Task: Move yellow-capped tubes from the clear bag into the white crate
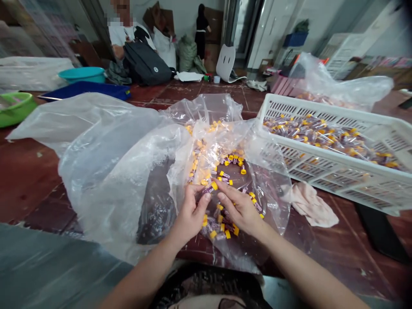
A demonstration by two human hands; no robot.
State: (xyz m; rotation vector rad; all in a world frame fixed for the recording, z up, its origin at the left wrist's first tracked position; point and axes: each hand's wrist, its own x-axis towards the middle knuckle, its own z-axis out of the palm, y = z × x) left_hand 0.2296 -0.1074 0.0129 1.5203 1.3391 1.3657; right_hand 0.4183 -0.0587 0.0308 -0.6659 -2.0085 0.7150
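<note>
A large clear plastic bag (116, 163) lies open on the red tiled floor, holding several small purple tubes with yellow caps (230, 162). My left hand (189, 214) is curled inside the bag, its fingers pinching a yellow-capped tube (210, 187). My right hand (240, 208) meets it from the right, fingertips pressed on the same tube, with more tubes lying under its palm.
A white slotted crate (337, 171) with several of the same tubes stands at the right, a pink cloth (310, 205) beside it. Green (14, 107) and teal (82, 74) basins and a blue tray (85, 89) sit at far left. Another person sits behind a black backpack (146, 64).
</note>
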